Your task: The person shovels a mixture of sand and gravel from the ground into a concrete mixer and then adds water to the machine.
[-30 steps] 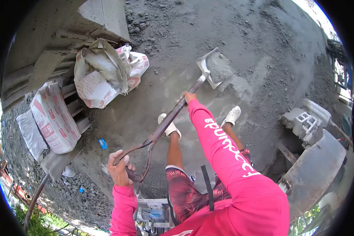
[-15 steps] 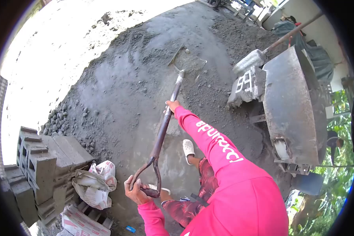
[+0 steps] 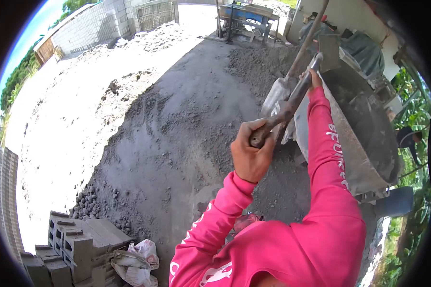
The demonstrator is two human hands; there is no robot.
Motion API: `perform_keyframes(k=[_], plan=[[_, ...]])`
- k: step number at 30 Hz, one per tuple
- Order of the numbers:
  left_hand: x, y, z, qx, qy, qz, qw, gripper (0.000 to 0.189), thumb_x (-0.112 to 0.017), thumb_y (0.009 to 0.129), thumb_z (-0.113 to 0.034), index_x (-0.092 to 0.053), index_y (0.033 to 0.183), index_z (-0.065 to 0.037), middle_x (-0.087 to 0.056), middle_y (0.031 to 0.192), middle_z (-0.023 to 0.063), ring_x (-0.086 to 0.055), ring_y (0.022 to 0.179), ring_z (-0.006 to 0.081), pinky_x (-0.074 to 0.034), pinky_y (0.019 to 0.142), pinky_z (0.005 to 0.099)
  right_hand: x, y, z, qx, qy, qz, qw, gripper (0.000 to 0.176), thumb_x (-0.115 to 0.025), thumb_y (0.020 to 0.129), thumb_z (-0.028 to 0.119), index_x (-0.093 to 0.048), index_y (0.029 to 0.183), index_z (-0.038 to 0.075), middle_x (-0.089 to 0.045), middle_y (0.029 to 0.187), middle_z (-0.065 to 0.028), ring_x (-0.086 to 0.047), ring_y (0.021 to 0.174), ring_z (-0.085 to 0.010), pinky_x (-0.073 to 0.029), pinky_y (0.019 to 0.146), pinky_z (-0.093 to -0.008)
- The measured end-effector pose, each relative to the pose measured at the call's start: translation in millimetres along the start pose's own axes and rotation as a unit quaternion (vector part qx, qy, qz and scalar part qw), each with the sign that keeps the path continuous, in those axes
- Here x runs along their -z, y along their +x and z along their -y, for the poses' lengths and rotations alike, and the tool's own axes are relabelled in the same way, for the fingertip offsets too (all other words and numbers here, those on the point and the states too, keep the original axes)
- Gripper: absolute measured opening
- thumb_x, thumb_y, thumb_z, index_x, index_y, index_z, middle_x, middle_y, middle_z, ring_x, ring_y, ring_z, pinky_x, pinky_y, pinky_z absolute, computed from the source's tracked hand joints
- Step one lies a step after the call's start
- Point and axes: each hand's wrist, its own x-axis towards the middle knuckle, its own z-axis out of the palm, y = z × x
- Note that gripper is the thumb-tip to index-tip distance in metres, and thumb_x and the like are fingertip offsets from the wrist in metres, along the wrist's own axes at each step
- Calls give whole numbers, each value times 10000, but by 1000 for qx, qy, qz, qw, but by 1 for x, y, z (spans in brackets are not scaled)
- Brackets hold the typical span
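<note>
A shovel [image 3: 288, 109] is held up in both hands, slanting away to the upper right. My left hand [image 3: 252, 152] is closed around its grip at the near end. Farther up, my right hand [image 3: 314, 80] wraps the shaft. The shovel's head reaches over the near rim of a big metal drum [image 3: 341, 125], where a flat grey surface shows; I cannot make out whether anything lies on it. Dark grey material is visible inside the drum. Just left of the drum, a second shovel [image 3: 276, 98] leans with its blade down and its shaft pointing up.
Grey sand and gravel [image 3: 191, 105] spread over the ground ahead. At the lower left stand stacked concrete blocks [image 3: 81, 244] beside crumpled bags [image 3: 136, 263]. A blue-framed machine [image 3: 251, 16] stands at the back. Round stones [image 3: 86, 203] lie near the blocks.
Both hands have lifted the shovel from the sand and swung it right, up to the drum. The view has tilted up, showing the wall and sky.
</note>
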Motion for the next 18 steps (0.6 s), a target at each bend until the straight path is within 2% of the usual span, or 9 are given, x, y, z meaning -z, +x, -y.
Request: perform_keyframes(k=[2,4,6,12,14,15,16,17,18], plan=[[-46,-11,17,-130,22,110,985,287,-593,649,23,-525,925,-9,-555,659,54,-536,524,186,-416,483,248,48,13,32,-16,-104,-76,992,330,-632,715,180,-451,915,-11,-512,749,-125,-532,561,-231,-517,546,-346],[-66,-31,41,-289,74,225,928,370,-600,581,5,-527,939,-54,-509,644,59,-524,542,221,-421,476,281,120,42,34,-39,-179,-11,983,350,-632,712,181,-450,940,-13,-498,717,-107,-527,552,-208,-512,524,-336],[-60,-50,56,-383,118,279,873,422,-590,548,-28,-525,962,-83,-453,621,27,-505,551,191,-419,482,309,119,-10,44,-28,-198,-87,976,326,-622,720,182,-466,926,-16,-479,705,-91,-518,545,-194,-510,518,-320],[17,-108,98,-364,160,355,846,416,-584,575,-61,-528,983,-123,-440,627,6,-494,591,182,-407,567,305,115,-92,0,52,-159,-79,983,289,-636,711,198,-490,833,-20,-475,697,-86,-534,559,-205,-497,509,-320],[32,-123,105,-320,187,340,864,440,-587,581,-69,-522,1011,-136,-443,643,9,-494,621,186,-402,601,313,131,-92,-40,-46,-257,-96,961,296,-619,724,214,-485,840,-23,-494,701,-95,-559,574,-230,-491,513,-332],[39,-126,107,-302,196,331,872,463,-590,587,-76,-515,1039,-148,-446,659,12,-494,652,190,-398,635,320,150,-78,-48,-30,-228,-75,970,283,-590,737,215,-489,838,-28,-513,702,-105,-571,578,-248,-488,521,-335],[51,-132,106,-304,202,317,876,491,-587,596,-75,-501,1073,-147,-448,671,14,-488,669,195,-391,652,325,151,-68,-52,-51,-210,-109,970,280,-577,736,214,-499,842,-33,-511,692,-101,-564,565,-247,-490,519,-330],[66,-141,103,-302,202,304,881,518,-584,604,-74,-487,1107,-147,-450,684,16,-483,686,200,-385,668,330,147,-74,-49,-36,-224,3,974,267,-575,741,212,-503,830,-29,-508,684,-106,-554,547,-247,-494,523,-331],[89,-147,100,-272,220,266,898,518,-584,604,-74,-487,1107,-147,-450,684,16,-483,686,200,-385,668,330,139,-86,-45,-30,-258,-31,965,267,-575,755,219,-504,829,-28,-504,685,-106,-551,562,-244,-498,517,-334]])
